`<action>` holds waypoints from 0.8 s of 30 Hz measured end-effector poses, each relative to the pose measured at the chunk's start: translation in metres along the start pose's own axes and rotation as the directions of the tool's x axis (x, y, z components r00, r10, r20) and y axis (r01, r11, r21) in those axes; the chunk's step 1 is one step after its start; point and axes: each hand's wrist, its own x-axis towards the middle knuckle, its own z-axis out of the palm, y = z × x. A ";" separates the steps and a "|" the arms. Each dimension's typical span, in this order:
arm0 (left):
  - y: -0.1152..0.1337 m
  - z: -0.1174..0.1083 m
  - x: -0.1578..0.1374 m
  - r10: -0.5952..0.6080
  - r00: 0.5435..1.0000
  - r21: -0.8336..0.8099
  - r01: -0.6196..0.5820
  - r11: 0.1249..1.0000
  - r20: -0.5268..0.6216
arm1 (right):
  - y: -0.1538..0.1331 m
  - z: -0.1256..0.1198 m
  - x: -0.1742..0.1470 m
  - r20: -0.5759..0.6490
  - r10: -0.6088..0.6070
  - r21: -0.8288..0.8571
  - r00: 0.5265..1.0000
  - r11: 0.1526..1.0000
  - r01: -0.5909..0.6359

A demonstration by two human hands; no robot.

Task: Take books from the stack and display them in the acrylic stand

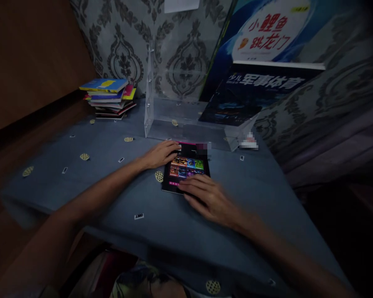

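Observation:
A thin black book (188, 164) with a grid of small coloured pictures and a pink strip lies flat on the table, in front of a clear stand. My left hand (162, 154) rests at its upper left edge, fingers stretched over the cover. Across the lower right part of the cover lies my right hand (207, 193), its fingers extended and flat, hiding part of the pictures. Neither hand is wrapped round the book.
A clear acrylic bookstand (186, 131) holds a dark blue book (251, 93) and a larger blue book (267, 31) at its right. Stacked books (107, 97) sit at the far left. The patterned blue-grey cloth (112, 186) covers the table; patterned wallpaper (124, 54) rises behind.

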 end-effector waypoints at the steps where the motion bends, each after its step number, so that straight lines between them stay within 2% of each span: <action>1: -0.001 0.000 0.000 -0.003 1.000 -0.001 0.003 1.000 0.006 | -0.002 0.005 0.009 0.042 -0.025 0.019 0.999 1.000 0.024; 3: 0.000 0.000 -0.001 -0.012 1.000 0.000 0.012 1.000 0.012 | -0.006 0.014 0.023 0.116 -0.070 0.053 0.991 0.997 0.064; 6: 0.003 0.001 -0.001 -0.031 0.999 -0.003 0.031 1.000 0.007 | -0.006 0.020 0.035 0.158 -0.101 0.117 0.982 0.990 0.083; 12: 0.000 0.000 0.000 -0.063 0.998 -0.076 0.065 0.995 0.019 | 0.017 0.019 0.046 0.155 -0.042 0.197 0.987 0.980 0.011; 18: -0.010 -0.001 -0.002 -0.097 0.995 -0.216 0.093 0.972 -0.008 | 0.049 0.023 0.054 0.149 0.049 0.138 0.988 0.988 -0.070; 21: -0.013 0.002 -0.003 -0.116 0.993 -0.247 0.106 0.963 -0.023 | 0.065 0.024 0.052 0.123 0.083 0.087 0.989 0.992 -0.094; 24: -0.013 0.002 -0.003 -0.114 0.993 -0.244 0.107 0.964 -0.017 | 0.084 0.022 0.044 0.086 0.166 0.022 0.982 0.986 -0.168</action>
